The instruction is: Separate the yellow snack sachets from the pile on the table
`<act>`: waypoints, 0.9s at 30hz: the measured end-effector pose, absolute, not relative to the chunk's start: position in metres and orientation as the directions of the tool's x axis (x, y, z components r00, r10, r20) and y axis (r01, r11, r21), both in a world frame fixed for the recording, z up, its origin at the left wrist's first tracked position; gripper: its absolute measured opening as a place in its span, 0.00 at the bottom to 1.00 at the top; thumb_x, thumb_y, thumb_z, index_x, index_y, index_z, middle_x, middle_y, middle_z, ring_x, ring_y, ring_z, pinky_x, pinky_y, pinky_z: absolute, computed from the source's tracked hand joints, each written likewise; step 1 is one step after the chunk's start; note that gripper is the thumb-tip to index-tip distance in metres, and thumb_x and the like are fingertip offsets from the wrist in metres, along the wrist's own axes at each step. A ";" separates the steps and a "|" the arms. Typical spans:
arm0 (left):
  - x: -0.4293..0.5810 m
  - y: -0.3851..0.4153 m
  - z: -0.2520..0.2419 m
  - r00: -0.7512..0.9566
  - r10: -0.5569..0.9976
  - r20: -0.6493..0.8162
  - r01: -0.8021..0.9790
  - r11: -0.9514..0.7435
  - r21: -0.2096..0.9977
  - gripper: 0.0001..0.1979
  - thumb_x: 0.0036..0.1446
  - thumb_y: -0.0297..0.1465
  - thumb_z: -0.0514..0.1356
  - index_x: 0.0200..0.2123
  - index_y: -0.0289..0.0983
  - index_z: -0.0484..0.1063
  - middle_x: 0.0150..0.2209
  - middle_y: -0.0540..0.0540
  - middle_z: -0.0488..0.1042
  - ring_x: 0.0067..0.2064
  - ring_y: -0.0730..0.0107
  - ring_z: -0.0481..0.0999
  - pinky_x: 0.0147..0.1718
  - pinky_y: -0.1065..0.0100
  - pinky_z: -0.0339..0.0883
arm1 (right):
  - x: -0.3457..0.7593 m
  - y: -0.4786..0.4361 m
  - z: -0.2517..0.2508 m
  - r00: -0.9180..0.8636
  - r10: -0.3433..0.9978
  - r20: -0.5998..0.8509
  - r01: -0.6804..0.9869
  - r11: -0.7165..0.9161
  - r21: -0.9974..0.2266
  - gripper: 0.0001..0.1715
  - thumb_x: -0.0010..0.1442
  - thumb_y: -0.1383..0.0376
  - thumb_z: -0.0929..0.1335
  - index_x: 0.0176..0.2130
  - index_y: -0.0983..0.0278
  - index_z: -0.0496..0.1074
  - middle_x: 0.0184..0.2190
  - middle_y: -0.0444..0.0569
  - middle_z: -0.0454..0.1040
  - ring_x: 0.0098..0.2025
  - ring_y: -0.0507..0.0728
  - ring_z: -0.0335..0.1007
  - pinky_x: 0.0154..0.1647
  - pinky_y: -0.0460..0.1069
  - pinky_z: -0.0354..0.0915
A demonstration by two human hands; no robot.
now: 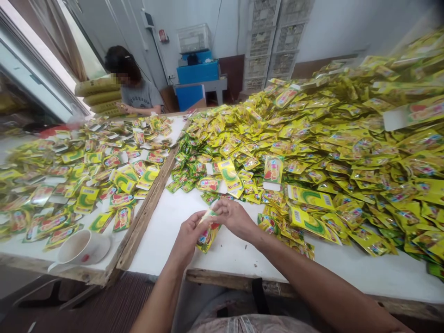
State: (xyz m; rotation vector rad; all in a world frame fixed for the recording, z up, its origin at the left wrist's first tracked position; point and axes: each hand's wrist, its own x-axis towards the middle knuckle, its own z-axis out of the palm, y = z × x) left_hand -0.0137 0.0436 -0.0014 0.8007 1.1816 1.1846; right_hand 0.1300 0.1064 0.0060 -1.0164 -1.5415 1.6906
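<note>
While held at 6 o'clock, yellow packet (207,237): above white tabletop (166,212), between left hand (190,231) and right hand (235,218).
Left grip: pinching packet's left edge.
Right grip: fingers bent against upper end; cannot tell whether pinching.
White mug (93,249): 8 o'clock.
Sachet heap (294,138): 2 o'clock.
Loose cartons (86,199): 9 o'clock, past wooden strip (147,203).
Co-worker (143,95): 10 o'clock.
</note>
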 end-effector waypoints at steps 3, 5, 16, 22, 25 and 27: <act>-0.015 0.043 -0.005 -0.034 0.969 -0.243 -0.136 0.236 0.962 0.24 0.40 0.35 0.69 0.43 0.34 0.72 0.35 0.46 0.77 0.33 0.68 0.74 0.33 0.71 0.67 | 0.125 0.112 0.005 -0.429 0.899 -0.089 0.073 -0.063 -0.995 0.16 0.44 0.68 0.70 0.34 0.63 0.62 0.23 0.40 0.70 0.25 0.51 0.66 0.28 0.46 0.61; -0.017 0.043 -0.011 -0.052 0.970 -0.236 -0.084 0.232 0.969 0.22 0.40 0.34 0.68 0.41 0.34 0.72 0.33 0.46 0.77 0.31 0.70 0.73 0.32 0.71 0.66 | 0.122 0.113 0.008 -0.511 0.853 -0.106 0.169 -0.021 -0.985 0.16 0.48 0.71 0.67 0.38 0.62 0.61 0.21 0.38 0.70 0.25 0.51 0.66 0.27 0.45 0.60; -0.133 0.076 0.053 -0.721 0.543 0.431 0.510 -0.006 0.860 0.44 0.41 0.38 0.67 0.60 0.39 0.53 0.60 0.38 0.60 0.58 0.55 0.61 0.56 0.57 0.57 | 0.136 0.180 0.016 -0.139 0.929 0.344 0.769 0.319 -0.553 0.30 0.51 0.55 0.68 0.51 0.65 0.63 0.53 0.61 0.64 0.54 0.69 0.57 0.50 0.61 0.56; -0.103 0.059 0.025 -0.471 0.726 0.501 0.737 0.011 0.676 0.41 0.46 0.41 0.65 0.61 0.39 0.53 0.62 0.35 0.55 0.62 0.51 0.55 0.57 0.52 0.54 | 0.151 0.192 0.002 -0.163 0.917 0.363 0.812 0.334 -0.478 0.30 0.53 0.63 0.65 0.55 0.65 0.59 0.48 0.59 0.68 0.50 0.66 0.64 0.47 0.58 0.60; -0.078 0.051 0.008 -0.262 0.781 0.567 0.879 -0.050 0.474 0.40 0.46 0.41 0.65 0.61 0.39 0.54 0.64 0.34 0.50 0.65 0.45 0.47 0.58 0.45 0.47 | 0.131 0.167 0.019 -0.448 0.850 0.277 0.670 0.525 -0.525 0.29 0.52 0.62 0.67 0.53 0.64 0.60 0.49 0.58 0.69 0.49 0.63 0.66 0.46 0.55 0.62; -0.073 0.047 0.000 -0.164 0.823 0.544 0.910 -0.087 0.405 0.33 0.48 0.38 0.64 0.57 0.40 0.61 0.62 0.35 0.55 0.64 0.43 0.49 0.57 0.44 0.47 | 0.109 0.152 0.029 -0.704 0.702 0.107 0.517 0.609 -0.601 0.32 0.50 0.59 0.69 0.53 0.62 0.61 0.48 0.55 0.71 0.47 0.61 0.68 0.44 0.53 0.64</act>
